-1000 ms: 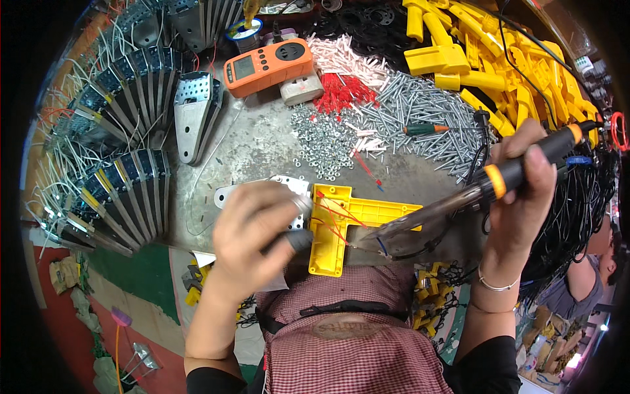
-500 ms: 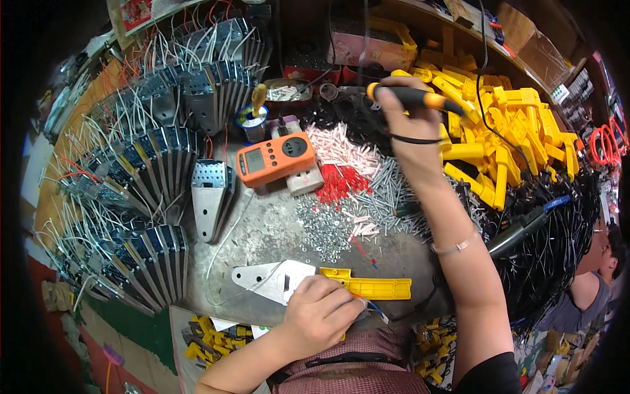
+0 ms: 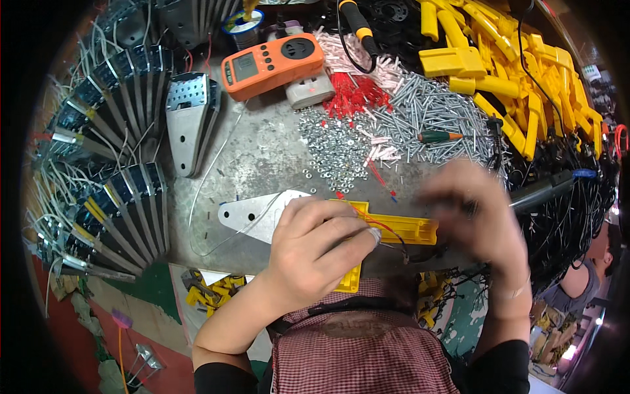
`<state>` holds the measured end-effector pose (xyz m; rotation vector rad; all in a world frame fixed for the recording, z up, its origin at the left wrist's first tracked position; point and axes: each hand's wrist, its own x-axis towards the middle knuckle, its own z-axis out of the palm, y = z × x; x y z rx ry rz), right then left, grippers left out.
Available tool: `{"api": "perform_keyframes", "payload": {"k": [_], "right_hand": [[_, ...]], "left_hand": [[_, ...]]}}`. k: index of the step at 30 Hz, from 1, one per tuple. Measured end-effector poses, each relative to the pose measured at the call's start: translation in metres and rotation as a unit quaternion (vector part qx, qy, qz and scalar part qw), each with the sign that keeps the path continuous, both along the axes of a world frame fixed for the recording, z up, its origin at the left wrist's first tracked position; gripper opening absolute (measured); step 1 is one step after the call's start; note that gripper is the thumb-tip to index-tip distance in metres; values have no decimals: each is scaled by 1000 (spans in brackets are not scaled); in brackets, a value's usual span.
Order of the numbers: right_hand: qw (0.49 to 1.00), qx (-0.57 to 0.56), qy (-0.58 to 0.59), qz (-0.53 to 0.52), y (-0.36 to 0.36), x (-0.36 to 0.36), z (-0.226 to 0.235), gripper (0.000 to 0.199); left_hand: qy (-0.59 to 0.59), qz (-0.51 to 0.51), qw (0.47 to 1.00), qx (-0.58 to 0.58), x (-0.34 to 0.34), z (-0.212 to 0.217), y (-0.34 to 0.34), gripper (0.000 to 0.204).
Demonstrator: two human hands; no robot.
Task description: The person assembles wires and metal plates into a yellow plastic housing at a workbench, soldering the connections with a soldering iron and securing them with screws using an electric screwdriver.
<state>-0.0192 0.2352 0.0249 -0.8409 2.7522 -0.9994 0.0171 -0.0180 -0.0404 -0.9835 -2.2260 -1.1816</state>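
Note:
My left hand (image 3: 318,253) is closed over a yellow plastic handle shell (image 3: 407,230) and the wide end of a tapered silver metal plate (image 3: 246,213), low over the bench's front edge. Thin red and dark wires (image 3: 392,235) stick out by its fingertips and lie across the shell. My right hand (image 3: 476,213) is smeared by motion just beyond the shell's right end; its fingers do not show clearly. A corded tool with a black and orange handle (image 3: 356,20) is at the back, apart from both hands.
Loose nuts (image 3: 335,148), silver screws (image 3: 433,108) and red sleeves (image 3: 357,95) are heaped behind the hands. An orange meter (image 3: 272,62) is further back. Yellow shells (image 3: 512,65) and black cables (image 3: 558,223) pile up at right; wired metal plates (image 3: 131,217) stand in rows at left.
My right hand has let go of the corded tool and come down toward the shell's right end. The view has tilted lower. My left hand stays on the shell and plate.

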Motion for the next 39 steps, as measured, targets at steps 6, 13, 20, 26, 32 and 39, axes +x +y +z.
{"api": "perform_keyframes", "payload": {"k": [6, 13, 20, 26, 32, 39], "right_hand": [[992, -24, 102, -64, -22, 68, -29, 20], [951, -205, -207, -102, -28, 58, -23, 17], [941, -193, -251, -117, -32, 48, -20, 19], [944, -170, -259, -110, -35, 47, -17, 17], [898, -317, -247, -181, -20, 47, -29, 8], [929, -262, -199, -170, -28, 47, -33, 15]], "left_hand": [[-4, 17, 1000, -22, 1, 9, 12, 22], [-32, 35, 998, -29, 9, 9, 3, 28], [-38, 15, 999, -30, 10, 2, 0, 46], [-89, -32, 991, 91, -11, 14, -3, 36], [-270, -83, 959, 14, -21, 16, 10, 25], [-241, -38, 970, 13, -13, 12, 11, 18]]}}
